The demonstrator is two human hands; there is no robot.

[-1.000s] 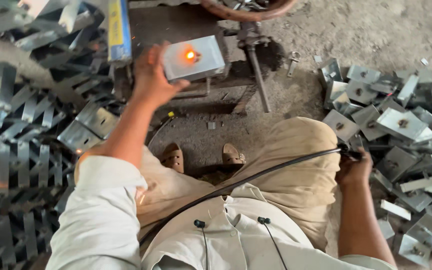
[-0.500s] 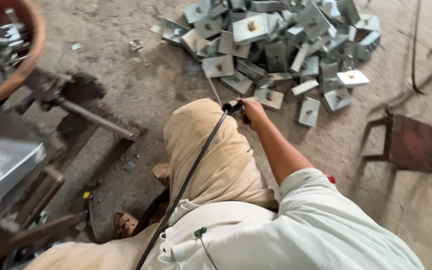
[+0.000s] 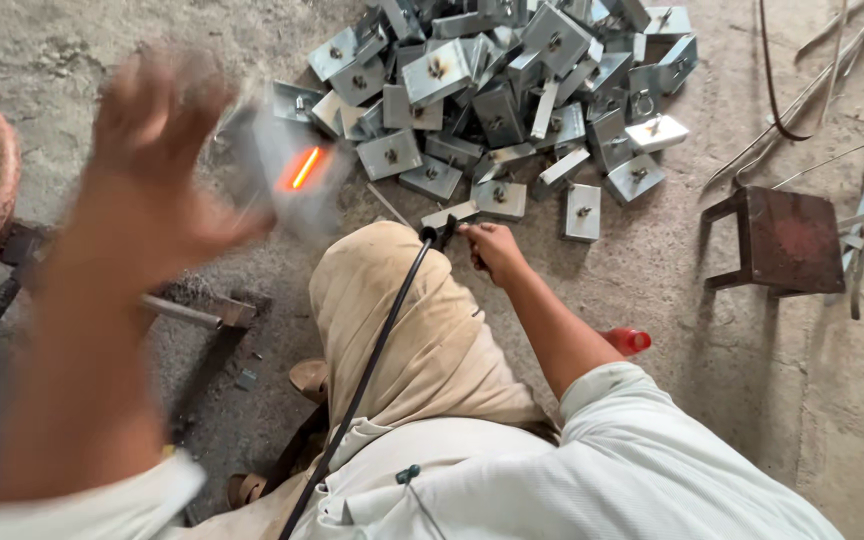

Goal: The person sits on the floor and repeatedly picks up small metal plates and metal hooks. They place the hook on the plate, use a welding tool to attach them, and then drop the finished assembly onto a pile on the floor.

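Left hand [image 3: 157, 150] raised, blurred, gripping a metal bracket [image 3: 287, 170] by one edge, away from its glowing orange spot, likely to spare the fingers. Right hand [image 3: 492, 248] clenched on a black rod [image 3: 382, 345], tip at the near edge of the bracket pile [image 3: 497, 90]. Bare floor [image 3: 692, 370] open between pile, rusty stool [image 3: 787, 240] and knee.

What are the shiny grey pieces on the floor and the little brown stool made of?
The grey pieces look like bent sheet steel with a dull silvery, maybe zinc-coated finish: sharp folds, pale glints. The stool looks like iron or steel, rusty brown and matt, with thin straight legs.
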